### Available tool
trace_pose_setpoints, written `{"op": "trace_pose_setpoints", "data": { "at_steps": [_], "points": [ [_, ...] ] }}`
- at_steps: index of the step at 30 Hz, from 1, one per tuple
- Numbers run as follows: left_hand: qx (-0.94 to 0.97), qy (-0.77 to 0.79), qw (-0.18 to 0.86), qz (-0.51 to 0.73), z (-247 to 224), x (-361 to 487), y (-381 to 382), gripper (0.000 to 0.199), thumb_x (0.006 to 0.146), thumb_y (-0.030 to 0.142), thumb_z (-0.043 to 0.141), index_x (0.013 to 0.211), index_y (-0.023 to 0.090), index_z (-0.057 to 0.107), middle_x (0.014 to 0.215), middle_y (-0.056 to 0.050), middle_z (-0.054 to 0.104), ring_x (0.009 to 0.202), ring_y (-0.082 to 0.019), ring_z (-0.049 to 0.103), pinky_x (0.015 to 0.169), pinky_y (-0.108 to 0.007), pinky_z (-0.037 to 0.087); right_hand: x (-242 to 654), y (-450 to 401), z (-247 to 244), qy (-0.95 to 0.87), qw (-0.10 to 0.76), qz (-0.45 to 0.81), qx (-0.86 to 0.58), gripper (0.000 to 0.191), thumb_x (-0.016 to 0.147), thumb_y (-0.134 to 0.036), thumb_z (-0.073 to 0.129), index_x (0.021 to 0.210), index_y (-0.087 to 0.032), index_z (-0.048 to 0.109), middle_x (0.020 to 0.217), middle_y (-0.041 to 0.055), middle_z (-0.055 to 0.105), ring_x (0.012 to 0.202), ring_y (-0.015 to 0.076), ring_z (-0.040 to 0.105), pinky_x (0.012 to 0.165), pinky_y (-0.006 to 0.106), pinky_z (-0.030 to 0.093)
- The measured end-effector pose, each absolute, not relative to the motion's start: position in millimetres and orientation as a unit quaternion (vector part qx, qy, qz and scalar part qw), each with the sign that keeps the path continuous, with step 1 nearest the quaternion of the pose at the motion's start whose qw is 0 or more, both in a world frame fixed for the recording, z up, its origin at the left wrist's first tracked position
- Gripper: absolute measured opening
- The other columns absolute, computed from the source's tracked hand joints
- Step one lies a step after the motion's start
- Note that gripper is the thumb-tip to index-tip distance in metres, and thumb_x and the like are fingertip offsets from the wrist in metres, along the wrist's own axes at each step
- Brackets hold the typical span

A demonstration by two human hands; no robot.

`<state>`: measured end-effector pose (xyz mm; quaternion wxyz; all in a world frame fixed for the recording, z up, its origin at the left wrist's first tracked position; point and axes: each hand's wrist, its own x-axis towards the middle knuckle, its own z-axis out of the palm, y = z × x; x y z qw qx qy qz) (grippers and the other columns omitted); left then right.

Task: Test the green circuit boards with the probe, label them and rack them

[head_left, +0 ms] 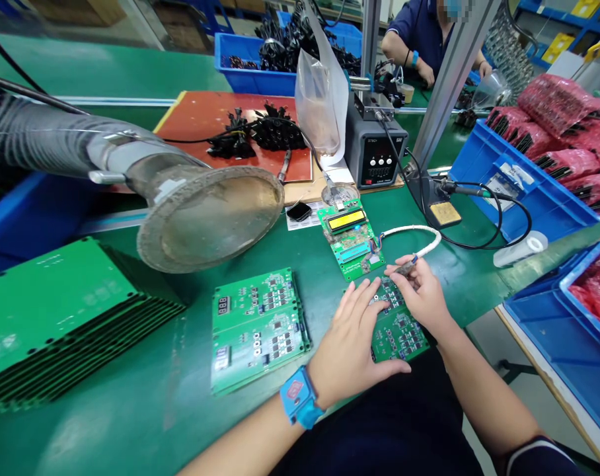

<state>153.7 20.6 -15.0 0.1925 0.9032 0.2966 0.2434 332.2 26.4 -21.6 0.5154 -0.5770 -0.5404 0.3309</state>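
A green circuit board lies on the bench in front of me. My left hand rests over its left part, fingers stretched out and thumb apart, wearing a blue wrist strap. At the board's far edge my right hand pinches the connector end of a white sleeved cable. That end looks like a small dark probe head; its tip is partly hidden by the fingers. The cable runs to a green programmer board with a lit yellow display and a blue socket, lying just beyond.
Stacked circuit boards lie left of my hands, with a larger board stack further left. A fume extraction hood juts over the bench. Behind stand a soldering station and iron holder. Blue bins line the right. A co-worker sits opposite.
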Motion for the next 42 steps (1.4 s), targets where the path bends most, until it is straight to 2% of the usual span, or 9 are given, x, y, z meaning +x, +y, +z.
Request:
{"op": "trace_pose_setpoints", "data": {
  "at_steps": [8, 15, 22, 28, 34, 42],
  "points": [
    [0.902, 0.304, 0.186, 0.244, -14, 155, 20, 0.078, 0.063, 0.060, 0.077, 0.119, 0.013, 0.048, 0.142, -0.026, 0.044, 0.136, -0.041, 0.036, 0.109, -0.067, 0.028, 332, 25, -20, -0.546, 0.512, 0.327, -0.577, 0.016, 0.088, -0.029, 0.057, 0.102, -0.024, 0.052, 0.097, 0.0055, 0.073, 0.098, 0.0206, 0.070, 0.084, 0.033, 0.056],
    [0.907, 0.299, 0.170, 0.242, -13, 155, 20, 0.079, 0.065, 0.061, 0.075, 0.121, 0.012, 0.049, 0.140, -0.025, 0.047, 0.134, -0.041, 0.039, 0.109, -0.065, 0.031, 331, 27, -21, -0.549, 0.515, 0.322, -0.574, 0.016, 0.088, -0.029, 0.056, 0.103, -0.023, 0.052, 0.097, 0.0061, 0.073, 0.098, 0.0207, 0.070, 0.085, 0.034, 0.056],
    [0.908, 0.301, 0.168, 0.237, -12, 155, 21, 0.080, 0.063, 0.061, 0.076, 0.121, 0.012, 0.050, 0.141, -0.025, 0.046, 0.134, -0.042, 0.038, 0.108, -0.066, 0.031, 340, 7, -11, -0.550, 0.527, 0.309, -0.569, 0.022, 0.089, -0.025, 0.057, 0.110, -0.023, 0.052, 0.102, 0.0066, 0.073, 0.107, 0.0209, 0.066, 0.098, 0.040, 0.048],
    [0.906, 0.299, 0.180, 0.239, -9, 154, 21, 0.080, 0.062, 0.058, 0.078, 0.122, 0.012, 0.050, 0.142, -0.023, 0.046, 0.135, -0.040, 0.037, 0.110, -0.064, 0.029, 350, -31, -4, -0.574, 0.447, 0.348, -0.591, 0.019, 0.091, -0.026, 0.056, 0.110, -0.024, 0.054, 0.102, 0.0052, 0.073, 0.108, 0.0212, 0.065, 0.096, 0.038, 0.049],
    [0.907, 0.300, 0.177, 0.235, -10, 155, 21, 0.080, 0.063, 0.059, 0.077, 0.122, 0.013, 0.049, 0.142, -0.023, 0.046, 0.135, -0.040, 0.037, 0.110, -0.064, 0.030, 347, -35, -6, -0.586, 0.439, 0.339, -0.591, 0.021, 0.091, -0.024, 0.056, 0.112, -0.024, 0.052, 0.106, 0.0068, 0.072, 0.104, 0.0205, 0.067, 0.094, 0.038, 0.051],
    [0.907, 0.305, 0.183, 0.225, -10, 154, 21, 0.079, 0.064, 0.060, 0.076, 0.122, 0.014, 0.049, 0.143, -0.022, 0.045, 0.136, -0.040, 0.036, 0.111, -0.064, 0.029, 347, -35, -4, -0.611, 0.430, 0.306, -0.590, 0.018, 0.090, -0.022, 0.055, 0.108, -0.024, 0.051, 0.102, 0.0060, 0.073, 0.114, 0.0221, 0.062, 0.098, 0.040, 0.049]
  ]
}}
